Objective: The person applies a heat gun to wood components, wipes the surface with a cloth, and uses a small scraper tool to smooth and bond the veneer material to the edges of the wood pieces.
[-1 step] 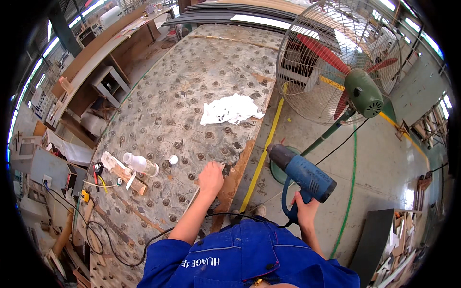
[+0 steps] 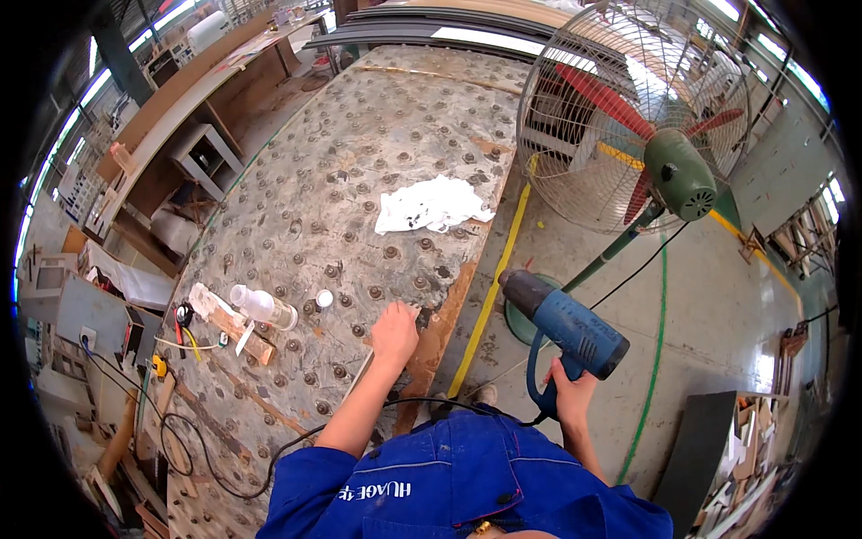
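Note:
My right hand (image 2: 573, 393) is wrapped round the handle of a blue heat gun (image 2: 582, 334). The gun is held off the table's right edge, its dark nozzle pointing up and left. Closed fingers of my left hand (image 2: 395, 334) rest at the table's near right edge on a thin, light strip (image 2: 361, 374), mostly hidden under the hand and forearm. Left of that hand lie a small white cap (image 2: 324, 298) and a clear bottle (image 2: 263, 307) on its side. A crumpled white cloth (image 2: 431, 205) is farther up the table.
The worktable (image 2: 341, 139) is studded with many bolt-like knobs. A large floor fan (image 2: 637, 117) stands at the right. The black cord (image 2: 208, 481) loops across the near left. Beside the bottle are a wood block (image 2: 260, 349) and a yellow tape measure (image 2: 160, 366). A scrap bin (image 2: 718, 458) sits lower right.

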